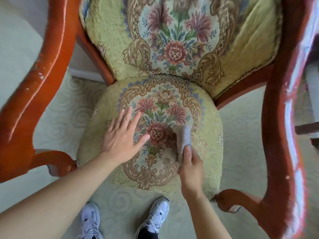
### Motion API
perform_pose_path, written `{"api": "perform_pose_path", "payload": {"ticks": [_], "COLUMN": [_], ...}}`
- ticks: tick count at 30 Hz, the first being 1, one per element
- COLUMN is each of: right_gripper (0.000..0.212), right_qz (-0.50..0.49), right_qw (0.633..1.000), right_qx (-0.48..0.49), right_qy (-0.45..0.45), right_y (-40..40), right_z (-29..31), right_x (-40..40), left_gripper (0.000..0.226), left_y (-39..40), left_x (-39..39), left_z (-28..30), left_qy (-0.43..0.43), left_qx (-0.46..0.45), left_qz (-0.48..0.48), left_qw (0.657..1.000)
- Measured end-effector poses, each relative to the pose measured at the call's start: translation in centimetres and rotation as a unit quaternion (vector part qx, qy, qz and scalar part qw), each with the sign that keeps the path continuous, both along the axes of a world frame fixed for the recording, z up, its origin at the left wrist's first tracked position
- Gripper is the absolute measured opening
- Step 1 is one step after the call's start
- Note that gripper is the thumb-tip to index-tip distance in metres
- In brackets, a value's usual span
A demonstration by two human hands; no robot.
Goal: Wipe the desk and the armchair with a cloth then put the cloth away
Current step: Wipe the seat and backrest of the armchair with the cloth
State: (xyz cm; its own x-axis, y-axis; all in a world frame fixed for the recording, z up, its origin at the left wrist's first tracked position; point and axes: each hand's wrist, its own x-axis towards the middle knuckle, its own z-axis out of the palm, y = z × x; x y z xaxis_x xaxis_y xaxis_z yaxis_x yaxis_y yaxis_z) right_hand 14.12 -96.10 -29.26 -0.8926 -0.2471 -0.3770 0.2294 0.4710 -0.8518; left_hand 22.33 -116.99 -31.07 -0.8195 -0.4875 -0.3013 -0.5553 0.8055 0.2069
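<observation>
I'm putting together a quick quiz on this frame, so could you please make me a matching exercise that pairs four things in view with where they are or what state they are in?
Column one:
1. left hand
2. right hand
3. cloth
4. shoes

Column two:
A. on the pale carpet below the seat
B. gripped, blurred, over the seat's floral pattern
C. open, fingers spread above the seat
D. closed around grey fabric

Pairs: 1-C, 2-D, 3-B, 4-A
</observation>
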Motion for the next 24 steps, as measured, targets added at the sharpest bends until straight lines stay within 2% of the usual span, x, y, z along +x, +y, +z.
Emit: {"api": "perform_pose_path", "payload": {"ticks": [3, 8, 16, 24], "right_gripper": [0.051, 0.036, 0.044, 0.041], "right_qz": [-0.037, -0.064, -0.154, -0.25], "right_qw": [0.994, 0.974, 0.969, 0.934], "right_qx": [-0.086, -0.216, -0.188, -0.07], "right_qy": [-0.052, -0.039, 0.043, 0.244], "right_y": [-2.2, -5.4, -9.1, -13.5], "right_z": [5.8, 13.5, 20.4, 25.1], "right_x": [-4.4, -10.0, -14.2, -19.6], "left_gripper": [0.09, 0.094, 0.09, 0.092], "left_y": [-0.6, -2.3, -8.3, -14.7], "left_x": [-2.7, -6.5, -11.7, -16.4], "left_z": [4.8, 11.4, 17.9, 19.6], "left_qy": [0.04, 0.097, 0.133, 0.105], "left_qx": [-0.017, -0.038, -0.061, -0.055], "left_qz": [0.005, 0.005, -0.006, -0.036], "left_qw": [0.999, 0.995, 0.989, 0.992]}}
